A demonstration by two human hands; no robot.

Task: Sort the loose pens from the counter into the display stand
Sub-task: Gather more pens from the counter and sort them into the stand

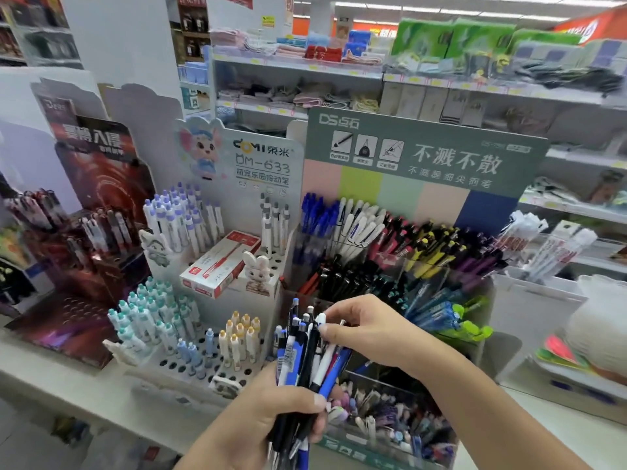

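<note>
My left hand (271, 412) grips a thick bundle of loose pens (302, 347), blue, black and white, held upright in front of the stands. My right hand (366, 330) reaches in from the right and pinches the top of one white-capped pen in the bundle. Behind them stands the green display stand (424, 157), with tiered clear compartments full of blue, white, black, red, yellow and purple pens. To its left is a white perforated stand (237, 161) with pens standing in holes.
A red-and-white pen box (217, 266) lies on the white stand. A dark red display (91, 205) is at the left. A clear bin of small items (390, 418) sits below my hands. Store shelves run behind, and stacked goods (593, 334) lie at the right.
</note>
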